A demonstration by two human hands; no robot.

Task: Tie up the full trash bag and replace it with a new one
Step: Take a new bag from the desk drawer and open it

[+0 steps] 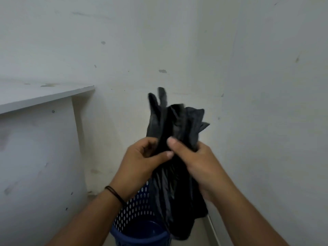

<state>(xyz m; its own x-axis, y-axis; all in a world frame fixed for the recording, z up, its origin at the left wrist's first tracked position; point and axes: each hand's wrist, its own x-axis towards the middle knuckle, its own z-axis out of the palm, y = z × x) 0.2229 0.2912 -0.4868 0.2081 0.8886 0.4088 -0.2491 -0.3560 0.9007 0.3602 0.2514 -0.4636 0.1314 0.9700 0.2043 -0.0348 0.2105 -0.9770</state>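
A crumpled black trash bag (174,125) is held up in front of me, in a corner between two white walls. My left hand (142,162) pinches its left side, and my right hand (197,160) grips its right side with the thumb on the front. The bag's loose top and handles stick up above both hands, and the rest hangs limp below them. Under my hands stands a blue perforated trash bin (136,210), its inside dark blue. No bag lines the part of the bin that I can see. The hanging bag hides the bin's right side.
A white desk or shelf top (44,96) juts out at the left, with its side panel (35,157) running down to the floor beside the bin. White scuffed walls (266,103) close in behind and to the right. A strip of pale floor (200,233) shows right of the bin.
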